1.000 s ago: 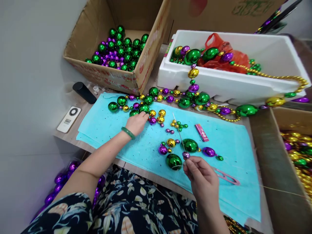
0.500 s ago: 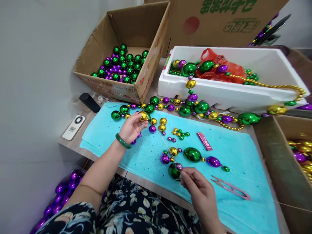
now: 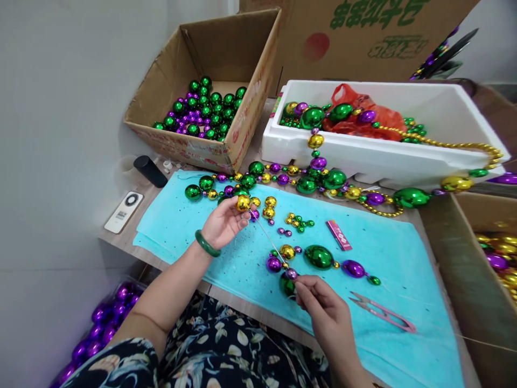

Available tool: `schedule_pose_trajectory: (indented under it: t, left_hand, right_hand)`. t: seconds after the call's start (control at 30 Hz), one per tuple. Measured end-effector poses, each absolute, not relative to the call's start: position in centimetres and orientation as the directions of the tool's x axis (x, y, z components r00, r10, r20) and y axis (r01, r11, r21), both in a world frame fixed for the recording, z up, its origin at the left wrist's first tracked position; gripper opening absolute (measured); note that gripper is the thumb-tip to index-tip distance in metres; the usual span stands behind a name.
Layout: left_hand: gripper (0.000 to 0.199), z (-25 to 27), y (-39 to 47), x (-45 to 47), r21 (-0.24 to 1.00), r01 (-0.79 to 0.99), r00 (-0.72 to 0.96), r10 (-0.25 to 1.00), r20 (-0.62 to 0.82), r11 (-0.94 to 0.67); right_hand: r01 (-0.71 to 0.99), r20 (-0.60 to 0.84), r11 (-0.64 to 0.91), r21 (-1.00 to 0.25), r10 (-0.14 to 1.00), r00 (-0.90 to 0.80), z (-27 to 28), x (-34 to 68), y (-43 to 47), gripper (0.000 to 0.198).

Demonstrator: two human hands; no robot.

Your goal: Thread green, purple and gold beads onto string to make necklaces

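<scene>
My left hand (image 3: 221, 222), a green bangle at its wrist, pinches a shiny gold bead (image 3: 243, 202) between thumb and fingers. A thin pale string (image 3: 264, 233) stretches from that bead down to my right hand (image 3: 325, 310). The fingertips of my right hand are closed at a small light-purple bead (image 3: 291, 274). Just below this bead lies a large green bead (image 3: 287, 285), partly hidden. Beside it are a purple bead (image 3: 273, 263) and a gold bead (image 3: 287, 251). An oval green bead (image 3: 319, 256) and an oval purple bead (image 3: 354, 268) lie farther right.
Pink thread snips (image 3: 383, 312) and a small pink packet (image 3: 339, 235) lie on the blue cloth (image 3: 404, 253). Behind are a beaded garland (image 3: 334, 179), a white foam box (image 3: 363, 156) and a cardboard box (image 3: 181, 145) of beads. A white remote-like device (image 3: 124, 212) sits left.
My left hand has moved slightly right and down with the gold bead. My right hand has shifted a little to the left, with the small light-purple bead at its fingertips.
</scene>
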State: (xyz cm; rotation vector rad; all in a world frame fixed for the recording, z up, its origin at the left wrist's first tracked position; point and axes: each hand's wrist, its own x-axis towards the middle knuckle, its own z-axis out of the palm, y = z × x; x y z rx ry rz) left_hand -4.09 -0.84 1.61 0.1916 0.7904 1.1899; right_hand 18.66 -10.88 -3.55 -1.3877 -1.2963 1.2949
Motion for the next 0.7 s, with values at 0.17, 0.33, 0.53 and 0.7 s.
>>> schedule_pose_trajectory:
  t: [0.17, 0.33, 0.53, 0.7]
  left_hand:
    - [0.02, 1.1, -1.1, -3.9, 0.63, -0.683, 0.166, 0.919, -0.357, 0.369]
    - [0.038, 0.5, -2.0, -3.3, 0.826, -0.498, 0.2, 0.962, -0.186, 0.264]
    - [0.041, 0.3, -2.4, -3.0, 0.816, -0.519, 0.316, 0.944, -0.095, 0.255]
    - [0.042, 0.0, -2.7, -2.9, 0.764, -0.549, 0.428, 0.899, -0.089, 0.337]
  right_hand:
    - [0.163, -0.15, -0.14, -0.977, 0.987, -0.051, -3.4, 18.9, -10.8, 0.026]
    - [0.153, -0.146, -0.14, -0.978, 0.989, -0.033, -3.6, 19.1, -10.7, 0.027]
    - [0.133, -0.157, -0.151, -0.979, 0.987, -0.036, -4.8, 19.6, -10.5, 0.026]
    - [0.103, -0.177, -0.17, -0.98, 0.982, -0.069, -4.9, 19.6, -10.3, 0.027]
